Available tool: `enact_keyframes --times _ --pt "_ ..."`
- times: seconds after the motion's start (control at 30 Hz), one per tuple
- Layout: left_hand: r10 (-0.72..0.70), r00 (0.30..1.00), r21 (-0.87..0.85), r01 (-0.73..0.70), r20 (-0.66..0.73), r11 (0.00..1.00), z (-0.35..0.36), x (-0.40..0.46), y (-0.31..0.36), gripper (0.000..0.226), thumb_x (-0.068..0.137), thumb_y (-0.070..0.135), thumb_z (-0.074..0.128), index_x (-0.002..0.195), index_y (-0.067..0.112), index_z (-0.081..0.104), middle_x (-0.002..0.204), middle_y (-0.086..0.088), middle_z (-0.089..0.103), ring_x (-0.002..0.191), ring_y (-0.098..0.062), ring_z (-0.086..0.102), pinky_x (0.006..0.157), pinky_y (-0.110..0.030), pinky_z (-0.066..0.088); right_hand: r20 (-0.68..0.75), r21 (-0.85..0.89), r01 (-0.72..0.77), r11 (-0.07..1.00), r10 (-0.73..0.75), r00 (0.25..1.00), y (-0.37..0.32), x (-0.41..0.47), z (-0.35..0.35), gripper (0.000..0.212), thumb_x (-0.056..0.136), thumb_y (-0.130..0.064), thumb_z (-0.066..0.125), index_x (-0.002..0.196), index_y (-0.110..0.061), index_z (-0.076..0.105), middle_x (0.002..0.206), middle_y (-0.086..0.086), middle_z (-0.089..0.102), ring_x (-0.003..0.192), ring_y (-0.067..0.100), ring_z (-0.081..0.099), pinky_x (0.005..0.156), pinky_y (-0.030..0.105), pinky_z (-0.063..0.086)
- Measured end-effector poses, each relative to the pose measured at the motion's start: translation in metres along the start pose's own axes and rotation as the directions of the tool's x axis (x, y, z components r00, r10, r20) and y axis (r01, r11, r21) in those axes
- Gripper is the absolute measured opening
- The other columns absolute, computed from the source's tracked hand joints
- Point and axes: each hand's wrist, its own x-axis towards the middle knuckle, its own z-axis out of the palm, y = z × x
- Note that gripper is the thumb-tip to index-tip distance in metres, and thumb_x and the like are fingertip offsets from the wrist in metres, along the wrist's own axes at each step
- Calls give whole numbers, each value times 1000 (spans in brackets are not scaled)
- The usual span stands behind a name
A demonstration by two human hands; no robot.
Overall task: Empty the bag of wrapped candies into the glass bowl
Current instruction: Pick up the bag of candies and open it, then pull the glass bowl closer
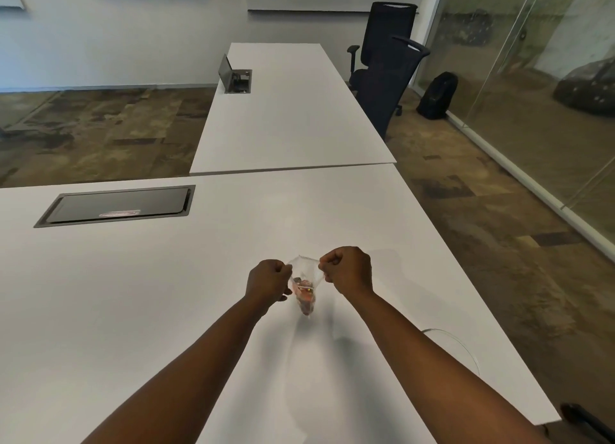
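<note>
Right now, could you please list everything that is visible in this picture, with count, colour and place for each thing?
Bag: one, clear plastic, held up above the near table, between the two hands.
Wrapped candies: several, reddish, in the bottom of the bag; exact count cannot be told.
Glass bowl: one, clear, near table's right edge, mostly hidden by the right forearm.
Tables: two, white, one near, one behind it.
Cable hatches: two, dark; near one closed, far one open.
Office chairs: two, black, right of the far table.
Backpack: one, black, on the floor by the glass wall.
Left hand: pinching the bag's left top edge.
Right hand: pinching its right top edge.
</note>
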Motion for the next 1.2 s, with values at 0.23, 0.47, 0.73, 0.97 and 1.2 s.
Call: enact_keyframes --times 0.23,0.47,0.73,0.97,1.2 --pt "10 999 237 -22 52 971 6 -4 5 29 88 20 47 61 13 53 60 -2 61 77 -29 66 77 -41 57 345 -141 69 988 -17 939 17 14 -29 24 83 -15 69 104 -4 72 94 8 71 88 18 65 74 23 53" --pt "-19 999 336 8 29 942 10 0 -8 37 88 20 46 51 16 48 54 4 58 66 -25 57 65 -26 43 346 -907 142 397 508 789 84 26 -94 49 83 6 58 131 -3 56 136 15 56 119 30 59 103 37 49" --pt "-30 998 304 10 63 953 10 -1 -9 37 90 23 46 54 17 50 55 3 59 92 -29 71 84 -39 55 329 -854 19 520 511 794 127 9 -108 38 80 4 65 117 -5 67 123 11 68 107 23 66 92 29 51" --pt "-56 997 271 41 50 962 7 1 -12 36 90 24 47 55 18 52 55 3 59 80 -27 68 74 -31 50 280 -813 -31 582 436 855 124 4 -102 30 82 1 55 102 -8 75 111 10 74 100 23 69 91 29 53" --pt "-69 997 249 60 24 967 -1 2 -17 33 88 22 46 55 17 50 55 2 59 71 -23 61 69 -28 45 270 -676 -104 730 376 886 105 6 -68 29 83 -3 53 105 -3 72 112 18 71 83 28 65 71 30 47"
